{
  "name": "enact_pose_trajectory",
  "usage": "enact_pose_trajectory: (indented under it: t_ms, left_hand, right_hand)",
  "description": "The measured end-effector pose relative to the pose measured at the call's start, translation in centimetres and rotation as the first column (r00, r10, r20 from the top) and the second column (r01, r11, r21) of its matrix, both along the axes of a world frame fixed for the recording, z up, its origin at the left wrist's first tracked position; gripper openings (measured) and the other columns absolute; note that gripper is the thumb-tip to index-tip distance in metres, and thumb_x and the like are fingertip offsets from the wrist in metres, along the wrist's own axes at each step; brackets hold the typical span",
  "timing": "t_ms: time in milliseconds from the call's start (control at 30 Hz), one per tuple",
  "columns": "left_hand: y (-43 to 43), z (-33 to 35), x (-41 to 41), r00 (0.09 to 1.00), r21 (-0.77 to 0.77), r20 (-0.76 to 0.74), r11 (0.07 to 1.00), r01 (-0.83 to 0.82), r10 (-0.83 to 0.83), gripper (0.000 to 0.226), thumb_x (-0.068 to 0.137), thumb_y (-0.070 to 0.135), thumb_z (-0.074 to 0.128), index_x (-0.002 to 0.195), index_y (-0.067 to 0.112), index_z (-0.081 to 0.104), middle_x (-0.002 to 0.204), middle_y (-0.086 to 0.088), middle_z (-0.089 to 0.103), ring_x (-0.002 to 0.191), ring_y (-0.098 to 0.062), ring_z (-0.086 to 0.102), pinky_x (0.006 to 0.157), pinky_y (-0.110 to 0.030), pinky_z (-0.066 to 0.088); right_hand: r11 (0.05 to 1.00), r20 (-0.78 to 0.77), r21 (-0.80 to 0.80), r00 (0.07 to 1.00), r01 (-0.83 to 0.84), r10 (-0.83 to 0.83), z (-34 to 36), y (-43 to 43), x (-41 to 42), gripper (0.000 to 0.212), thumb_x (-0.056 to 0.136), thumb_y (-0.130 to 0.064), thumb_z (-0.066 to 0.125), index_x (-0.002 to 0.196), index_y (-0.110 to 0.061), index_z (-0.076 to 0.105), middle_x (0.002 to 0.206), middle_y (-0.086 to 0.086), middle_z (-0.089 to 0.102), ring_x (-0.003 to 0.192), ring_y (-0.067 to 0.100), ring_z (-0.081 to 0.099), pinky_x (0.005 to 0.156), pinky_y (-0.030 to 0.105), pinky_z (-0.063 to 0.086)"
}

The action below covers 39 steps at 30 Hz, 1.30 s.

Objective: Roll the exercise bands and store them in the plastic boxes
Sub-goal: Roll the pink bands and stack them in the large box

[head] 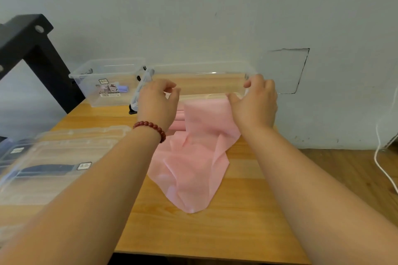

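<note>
A clear plastic box (200, 77) sits long side toward me at the back of the wooden table (247, 232). My left hand (157, 103), with a red bead bracelet on its wrist, curls its fingers at the box's near left rim. My right hand (257, 103) grips the box's right end, thumb on the near rim. A pink exercise band (191, 168) lies unrolled and crumpled on the table below my hands, its far end against the box's front wall.
A second clear box (105, 84) at the back left holds a rolled purple band (123, 88). Clear lids and another box (53, 157) lie at the left. A black frame (43, 56) stands at the far left. A white cable (385, 170) hangs at the right.
</note>
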<state>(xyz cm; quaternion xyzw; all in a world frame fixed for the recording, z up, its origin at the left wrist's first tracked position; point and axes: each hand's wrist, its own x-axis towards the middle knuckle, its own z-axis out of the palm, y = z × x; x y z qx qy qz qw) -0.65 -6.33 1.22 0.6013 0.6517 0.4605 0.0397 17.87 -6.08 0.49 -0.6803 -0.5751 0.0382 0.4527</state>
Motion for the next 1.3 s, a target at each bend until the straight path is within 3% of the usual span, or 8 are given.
enact_pose_trajectory:
  t_ms: [167,333,500,633,767,967,1133,1300]
  left_hand:
    - [-3.6,-2.6,1.3,0.975,-0.071,0.221,0.996,0.048,-0.031,0.018,0.093,0.037,0.059,0.089,0.020,0.063,0.076,0.009,0.064,0.067,0.006,0.058,0.068,-0.013,0.048]
    - [-4.2,-4.6,1.8,0.880,-0.346,0.462,0.891,0.294,-0.112,0.050,0.089,0.037,0.066,0.133,0.016,0.053,0.119,0.006,0.061,0.107,-0.008,0.056,0.090,-0.023,0.041]
    - [-4.5,-4.9,0.6,0.798,-0.307,0.558,0.837,0.452,-0.226,0.022,0.086,0.036,0.070,0.082,0.014,0.070,0.080,-0.002,0.063,0.077,-0.015,0.056,0.078,-0.029,0.046]
    - [-5.3,-3.4,1.5,0.548,-0.112,0.792,0.818,0.564,-0.269,0.013,0.098,0.021,0.054,0.089,0.013,0.060,0.080,-0.007,0.069,0.076,-0.019,0.067,0.075,-0.031,0.058]
    - [-5.1,-1.4,1.8,0.573,-0.002,0.757,0.876,0.482,-0.313,0.015,0.100,0.027,0.050,0.097,0.018,0.062,0.074,-0.002,0.059,0.066,-0.017,0.053,0.068,-0.032,0.050]
    - [-3.7,0.4,0.0,0.607,-0.071,0.699,0.808,0.585,-0.378,0.052,0.085,0.008,0.061,0.123,0.043,0.056,0.092,0.000,0.060,0.081,-0.022,0.053,0.074,-0.046,0.048]
    - [-2.4,0.6,0.1,0.871,-0.094,0.460,0.965,0.243,-0.175,0.024,0.088,0.020,0.068,0.102,0.037,0.059,0.092,0.008,0.061,0.085,-0.013,0.061,0.062,-0.032,0.056]
    - [-1.3,0.2,0.5,0.896,-0.070,0.439,0.992,0.107,-0.066,0.018,0.088,0.019,0.069,0.103,0.024,0.060,0.088,0.006,0.065,0.075,-0.014,0.066,0.067,-0.030,0.057]
  right_hand:
    - [0.994,-0.346,-0.107,0.938,-0.032,-0.007,-3.0,-1.1,0.5,0.043,0.085,-0.047,0.067,0.102,-0.012,0.049,0.108,0.002,0.051,0.100,0.025,0.054,0.077,0.033,0.042]
    - [0.906,-0.653,-0.232,0.747,-0.355,0.126,-4.7,-2.5,-0.1,0.018,0.084,-0.026,0.071,0.083,-0.008,0.068,0.078,0.002,0.065,0.072,0.019,0.060,0.061,0.029,0.043]
    - [0.933,-0.751,0.035,0.607,-0.359,0.262,-2.9,-3.2,0.8,0.017,0.095,-0.025,0.059,0.082,-0.013,0.062,0.072,0.004,0.063,0.073,0.022,0.060,0.069,0.033,0.048]
    - [0.915,-0.769,0.071,0.562,-0.398,0.305,-1.2,-2.7,0.9,0.022,0.098,-0.030,0.054,0.092,-0.010,0.061,0.084,0.003,0.062,0.079,0.019,0.059,0.073,0.035,0.048]
    - [0.833,-0.876,0.100,0.349,-0.545,0.334,0.1,-2.9,1.2,0.009,0.093,-0.013,0.060,0.095,-0.017,0.068,0.091,0.000,0.071,0.084,0.017,0.067,0.076,0.034,0.052]
    - [0.771,-0.828,0.063,0.398,-0.634,0.395,1.4,-1.8,2.1,0.052,0.085,0.006,0.053,0.124,-0.029,0.058,0.116,0.001,0.066,0.100,0.020,0.065,0.081,0.035,0.052]
    - [0.923,-0.505,-0.105,0.819,-0.371,0.272,1.9,0.1,1.4,0.036,0.081,-0.015,0.071,0.115,-0.020,0.059,0.109,-0.003,0.065,0.096,0.022,0.063,0.077,0.033,0.053]
    - [0.978,-0.279,-0.071,0.945,-0.198,0.171,1.8,0.4,0.5,0.028,0.083,-0.019,0.072,0.100,-0.018,0.050,0.077,-0.011,0.047,0.081,0.021,0.052,0.060,0.029,0.040]
